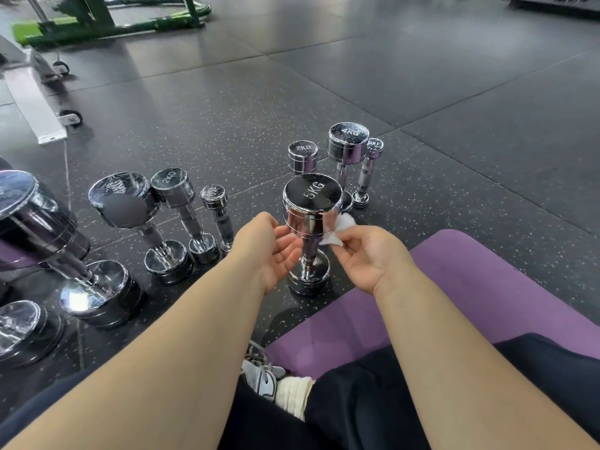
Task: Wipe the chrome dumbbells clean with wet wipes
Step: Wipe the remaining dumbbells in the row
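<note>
The left grip (pixel 269 251) is open-fingered just beside the upright 5KG dumbbell (pixel 311 203) on the floor (pixel 227 125). The right grip (pixel 367 258) pinches one soft wet wipe (pixel 331 232) against its head. The chrome is probably heavy, stiff and slippery when damp, so steady it by the handle. Nine dumbbells show.

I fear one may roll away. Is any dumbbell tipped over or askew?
Nothing stands out. Every dumbbell in view stands on end, including the 5KG dumbbell, against which the right hand holds a wet wipe.
</note>
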`<state>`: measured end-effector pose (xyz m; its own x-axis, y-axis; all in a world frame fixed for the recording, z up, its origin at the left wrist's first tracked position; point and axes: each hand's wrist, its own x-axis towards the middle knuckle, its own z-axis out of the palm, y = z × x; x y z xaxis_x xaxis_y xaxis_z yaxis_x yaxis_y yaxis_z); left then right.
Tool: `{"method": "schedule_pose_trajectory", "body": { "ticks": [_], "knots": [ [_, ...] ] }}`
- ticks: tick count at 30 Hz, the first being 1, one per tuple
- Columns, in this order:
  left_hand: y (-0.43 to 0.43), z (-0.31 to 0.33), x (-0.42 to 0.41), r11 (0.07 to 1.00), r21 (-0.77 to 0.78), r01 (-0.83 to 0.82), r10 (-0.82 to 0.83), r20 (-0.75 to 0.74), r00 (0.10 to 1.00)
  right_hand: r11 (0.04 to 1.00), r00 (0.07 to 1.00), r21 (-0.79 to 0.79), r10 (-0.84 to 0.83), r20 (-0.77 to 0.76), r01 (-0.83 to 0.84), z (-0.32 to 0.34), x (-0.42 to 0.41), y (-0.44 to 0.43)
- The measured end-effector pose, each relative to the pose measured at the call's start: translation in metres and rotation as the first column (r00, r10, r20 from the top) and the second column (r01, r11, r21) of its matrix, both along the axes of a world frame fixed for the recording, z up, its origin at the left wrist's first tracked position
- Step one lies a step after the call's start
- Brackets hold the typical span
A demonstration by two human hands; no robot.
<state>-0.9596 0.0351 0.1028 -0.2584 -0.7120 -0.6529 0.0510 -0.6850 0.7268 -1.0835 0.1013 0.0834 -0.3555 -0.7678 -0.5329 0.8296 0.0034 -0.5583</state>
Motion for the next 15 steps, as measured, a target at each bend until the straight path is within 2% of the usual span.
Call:
{"method": "schedule_pose_trajectory", "body": {
  "ticks": [3,5,9,11,15],
  "knots": [
    [-0.004,0.002,-0.003,1.000,-0.003,0.006,-0.006,-0.032,0.999,0.992,0.995,-0.084,-0.088,0.040,0.091,0.005,-0.012,-0.005],
    [-0.006,0.002,-0.008,0.999,-0.018,-0.032,0.031,-0.046,0.998,0.992,0.999,-0.126,-0.004,0.036,0.008,0.011,-0.014,-0.009],
    [-0.015,0.006,-0.021,0.987,-0.075,-0.145,0.138,-0.094,0.986,0.969,0.975,-0.122,0.210,-0.070,-0.217,0.023,-0.016,-0.020],
    [-0.021,0.008,-0.025,0.985,-0.084,-0.148,0.140,-0.094,0.986,0.949,0.959,-0.141,0.271,-0.085,-0.281,0.027,-0.016,-0.026],
    [-0.028,0.010,-0.029,0.993,-0.077,-0.086,0.080,-0.086,0.993,0.971,0.971,-0.065,0.225,-0.077,-0.230,0.021,-0.019,-0.031]
  ]
}}
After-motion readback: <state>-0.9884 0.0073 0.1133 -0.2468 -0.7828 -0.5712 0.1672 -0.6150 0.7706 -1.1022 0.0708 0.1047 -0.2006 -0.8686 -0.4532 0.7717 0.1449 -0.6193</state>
